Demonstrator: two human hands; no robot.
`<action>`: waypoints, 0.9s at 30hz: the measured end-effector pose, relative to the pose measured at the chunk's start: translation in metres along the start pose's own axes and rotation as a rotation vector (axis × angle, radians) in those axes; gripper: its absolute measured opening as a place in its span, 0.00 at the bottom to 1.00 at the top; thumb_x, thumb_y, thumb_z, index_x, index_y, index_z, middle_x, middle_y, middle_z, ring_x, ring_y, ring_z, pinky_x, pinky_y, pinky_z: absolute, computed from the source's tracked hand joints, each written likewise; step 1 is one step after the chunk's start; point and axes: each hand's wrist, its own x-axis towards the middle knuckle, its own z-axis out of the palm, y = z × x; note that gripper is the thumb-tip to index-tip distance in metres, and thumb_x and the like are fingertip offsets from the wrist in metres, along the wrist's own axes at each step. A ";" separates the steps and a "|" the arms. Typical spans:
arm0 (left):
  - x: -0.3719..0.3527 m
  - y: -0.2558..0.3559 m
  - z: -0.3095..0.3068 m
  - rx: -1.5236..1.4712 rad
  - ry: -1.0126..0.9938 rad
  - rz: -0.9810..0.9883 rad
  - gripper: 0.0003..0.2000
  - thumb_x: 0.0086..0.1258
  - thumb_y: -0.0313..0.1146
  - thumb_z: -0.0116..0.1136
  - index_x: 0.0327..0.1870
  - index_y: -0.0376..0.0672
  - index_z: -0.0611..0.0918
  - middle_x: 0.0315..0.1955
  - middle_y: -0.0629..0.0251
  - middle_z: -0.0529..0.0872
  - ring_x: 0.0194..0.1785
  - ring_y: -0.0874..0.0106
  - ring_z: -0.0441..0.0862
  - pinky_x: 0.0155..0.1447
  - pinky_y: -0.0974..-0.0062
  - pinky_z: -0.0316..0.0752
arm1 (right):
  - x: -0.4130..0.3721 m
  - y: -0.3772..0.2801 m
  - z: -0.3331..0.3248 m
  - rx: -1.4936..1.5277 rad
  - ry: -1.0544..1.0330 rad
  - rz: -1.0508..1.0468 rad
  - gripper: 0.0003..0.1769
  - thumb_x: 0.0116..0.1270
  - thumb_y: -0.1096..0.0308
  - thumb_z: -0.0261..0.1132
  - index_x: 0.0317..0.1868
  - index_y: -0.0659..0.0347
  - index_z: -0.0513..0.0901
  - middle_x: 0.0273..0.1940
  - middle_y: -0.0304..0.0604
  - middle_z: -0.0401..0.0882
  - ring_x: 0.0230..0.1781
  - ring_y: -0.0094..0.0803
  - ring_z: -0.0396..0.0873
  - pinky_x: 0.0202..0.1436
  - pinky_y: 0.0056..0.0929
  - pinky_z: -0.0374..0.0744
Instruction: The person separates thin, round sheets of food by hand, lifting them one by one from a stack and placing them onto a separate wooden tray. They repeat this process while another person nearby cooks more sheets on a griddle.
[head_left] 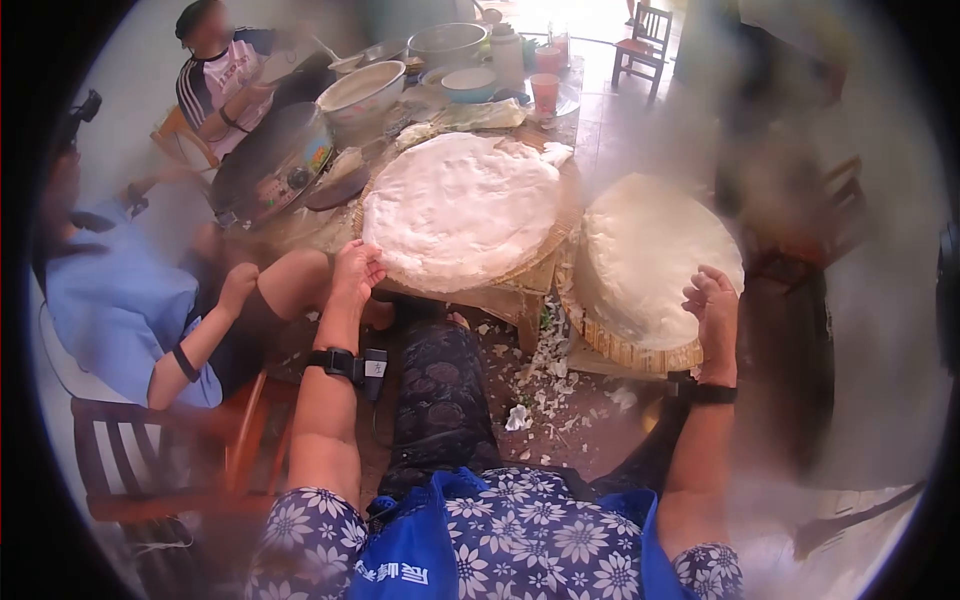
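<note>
Near the lower left rim of a round white slab [465, 205], my left hand [358, 268] has its fingers bent and pressed together. Whether something small is between them is hidden. The slab lies on a round woven tray [568, 205] at the table's front. My right hand [712, 305] is over the right side of a second, cream-coloured round mass [655, 255], its fingers loosely curled and apart, with nothing seen in them. That mass stands in a woven holder [640, 347] to the right of the first.
Bowls and basins [362, 88], a red cup [545, 95] and a large dark pan [270, 165] crowd the table's back and left. One person [125, 300] sits at the left, another [222, 80] farther back. White scraps [519, 417] litter the floor.
</note>
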 end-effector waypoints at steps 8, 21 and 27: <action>0.004 0.000 0.000 0.032 0.018 -0.013 0.11 0.53 0.28 0.55 0.38 0.49 0.73 0.25 0.70 0.76 0.23 0.74 0.74 0.28 0.74 0.72 | -0.002 -0.005 -0.002 0.029 -0.024 -0.004 0.13 0.64 0.69 0.59 0.49 0.61 0.76 0.35 0.37 0.77 0.30 0.24 0.78 0.30 0.21 0.78; 0.025 -0.009 -0.006 0.338 0.195 0.066 0.28 0.46 0.22 0.59 0.53 0.41 0.68 0.26 0.62 0.77 0.21 0.70 0.75 0.21 0.70 0.69 | -0.003 -0.004 -0.017 0.093 0.001 -0.047 0.09 0.63 0.70 0.59 0.43 0.61 0.78 0.31 0.36 0.76 0.25 0.23 0.78 0.23 0.21 0.78; 0.028 0.003 0.004 1.027 0.419 0.841 0.23 0.49 0.25 0.61 0.50 0.41 0.76 0.41 0.59 0.80 0.39 0.65 0.79 0.46 0.65 0.74 | -0.010 -0.007 -0.020 0.065 -0.001 -0.074 0.09 0.63 0.70 0.59 0.43 0.62 0.77 0.31 0.36 0.76 0.25 0.22 0.78 0.24 0.21 0.78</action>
